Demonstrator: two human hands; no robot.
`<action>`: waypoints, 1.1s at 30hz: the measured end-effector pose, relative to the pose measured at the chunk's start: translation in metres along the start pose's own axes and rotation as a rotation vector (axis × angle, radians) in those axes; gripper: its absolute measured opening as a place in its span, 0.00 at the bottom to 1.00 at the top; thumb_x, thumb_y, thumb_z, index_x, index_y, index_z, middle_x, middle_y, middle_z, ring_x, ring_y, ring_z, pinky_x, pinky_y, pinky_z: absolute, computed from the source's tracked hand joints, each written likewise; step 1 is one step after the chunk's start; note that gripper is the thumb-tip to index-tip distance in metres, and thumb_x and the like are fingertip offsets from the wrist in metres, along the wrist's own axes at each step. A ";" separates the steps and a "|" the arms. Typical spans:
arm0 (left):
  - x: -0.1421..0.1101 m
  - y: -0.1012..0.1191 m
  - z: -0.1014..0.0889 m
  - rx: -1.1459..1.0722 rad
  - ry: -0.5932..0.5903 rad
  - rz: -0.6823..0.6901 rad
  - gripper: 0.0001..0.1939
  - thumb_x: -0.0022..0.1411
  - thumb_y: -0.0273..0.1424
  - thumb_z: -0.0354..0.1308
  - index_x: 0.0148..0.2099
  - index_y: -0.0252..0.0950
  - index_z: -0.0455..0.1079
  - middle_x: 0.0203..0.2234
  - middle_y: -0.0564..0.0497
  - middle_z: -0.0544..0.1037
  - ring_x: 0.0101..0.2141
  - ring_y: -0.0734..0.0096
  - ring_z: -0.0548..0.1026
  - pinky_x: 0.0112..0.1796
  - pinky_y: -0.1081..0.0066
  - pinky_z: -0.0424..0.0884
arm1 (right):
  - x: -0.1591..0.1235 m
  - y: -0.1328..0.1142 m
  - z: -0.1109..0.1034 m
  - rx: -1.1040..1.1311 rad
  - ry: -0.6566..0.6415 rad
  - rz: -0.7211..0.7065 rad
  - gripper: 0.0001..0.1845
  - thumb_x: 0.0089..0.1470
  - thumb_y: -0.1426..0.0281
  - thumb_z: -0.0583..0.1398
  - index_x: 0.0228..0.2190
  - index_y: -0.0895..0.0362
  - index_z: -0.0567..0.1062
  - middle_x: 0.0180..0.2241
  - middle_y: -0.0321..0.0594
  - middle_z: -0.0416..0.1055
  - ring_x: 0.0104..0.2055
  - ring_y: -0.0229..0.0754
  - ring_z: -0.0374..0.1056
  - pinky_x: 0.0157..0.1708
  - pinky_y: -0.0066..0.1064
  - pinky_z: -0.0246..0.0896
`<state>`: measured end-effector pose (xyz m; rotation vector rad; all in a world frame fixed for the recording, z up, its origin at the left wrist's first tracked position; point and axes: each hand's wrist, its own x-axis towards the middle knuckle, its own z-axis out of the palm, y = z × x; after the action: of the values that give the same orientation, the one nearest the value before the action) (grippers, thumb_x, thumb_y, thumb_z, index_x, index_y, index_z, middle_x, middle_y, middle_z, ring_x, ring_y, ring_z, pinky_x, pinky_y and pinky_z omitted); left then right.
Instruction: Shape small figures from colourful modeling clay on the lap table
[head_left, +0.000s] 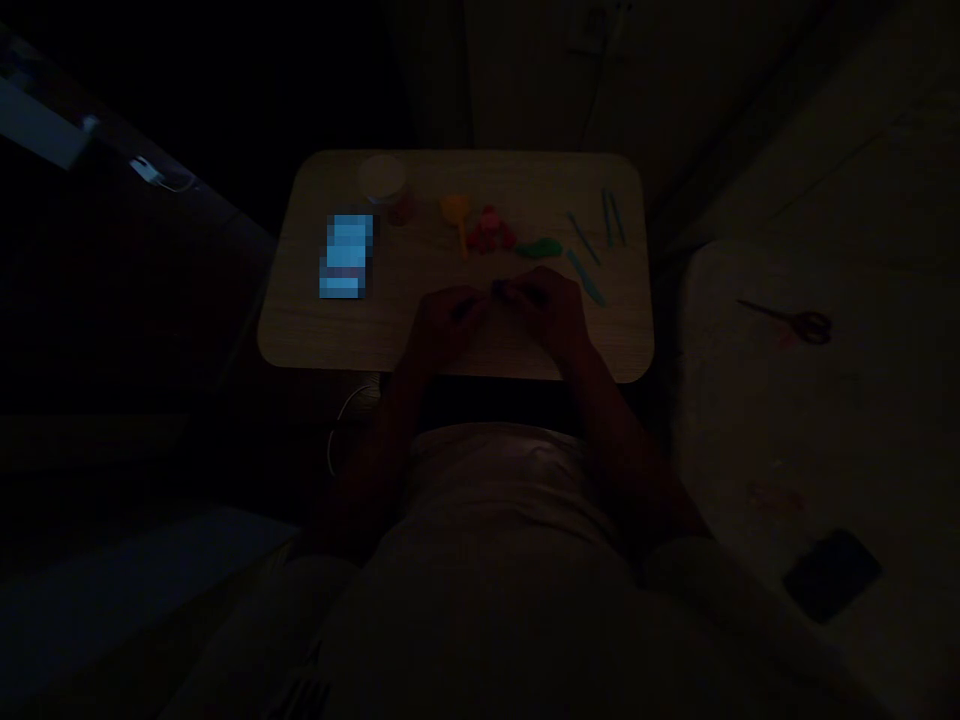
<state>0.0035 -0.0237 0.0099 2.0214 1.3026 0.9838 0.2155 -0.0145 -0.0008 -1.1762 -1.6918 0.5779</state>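
In dim light, both hands are over the near part of a small wooden table (330, 345). My right hand (553, 305) is closed, its fingertips pinching a small dark lump (500, 289) whose kind I cannot make out. My left hand (446, 322) is beside it with fingers curled together; what they hold, if anything, is too dark to see. Just beyond the hands are a red crab-like shape (491, 230), a green piece (541, 248) and an orange scoop-like piece (454, 210). A blue modelling-type tool (586, 278) lies right of my right hand.
A lit, blurred-out phone-like screen (346, 257) lies at left, with a lidded round tub (383, 180) behind it. Thin blue sticks (613, 218) are at the table's far right. On a pale surface (720, 400) at right are scissors (795, 320) and a dark flat object (832, 575).
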 end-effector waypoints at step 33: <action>0.000 0.003 -0.002 0.034 -0.028 -0.004 0.14 0.71 0.40 0.58 0.43 0.37 0.80 0.39 0.47 0.85 0.40 0.60 0.81 0.45 0.65 0.75 | 0.001 0.001 0.001 -0.005 -0.014 0.017 0.06 0.62 0.64 0.68 0.34 0.52 0.82 0.34 0.38 0.79 0.37 0.47 0.75 0.40 0.39 0.69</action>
<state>0.0039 -0.0245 0.0133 2.0493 1.3166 0.9344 0.2150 -0.0134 -0.0018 -1.1936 -1.6970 0.5945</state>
